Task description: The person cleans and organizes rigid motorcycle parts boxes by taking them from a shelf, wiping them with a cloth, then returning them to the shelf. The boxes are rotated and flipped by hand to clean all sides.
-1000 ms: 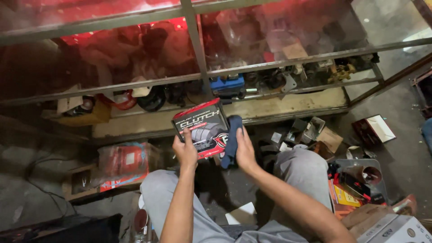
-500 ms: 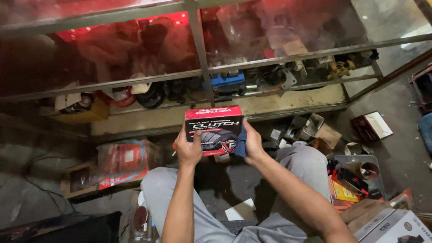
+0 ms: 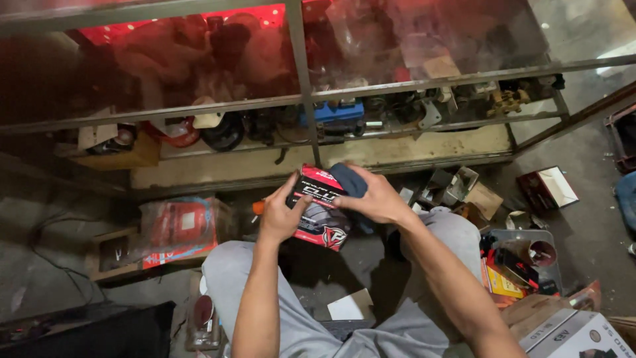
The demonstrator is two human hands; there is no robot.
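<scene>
The left hand (image 3: 281,215) grips the red-and-black printed cardboard box (image 3: 318,209) by its edge; the right hand (image 3: 374,199) presses a dark blue cloth (image 3: 348,179) on top. The box looks light, stiff and crushable, best held by its sides.

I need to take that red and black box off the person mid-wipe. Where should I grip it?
Probably the red and black box at its free lower right corner: the left hand clamps its left edge, and the right hand presses a dark cloth on top.

Box (image 3: 319,211): red/black w/ white print. Cloth (image 3: 347,179): dark blue. Trousers (image 3: 457,233): grey. Upper-left cabinet glass (image 3: 165,53): red glow.
</scene>
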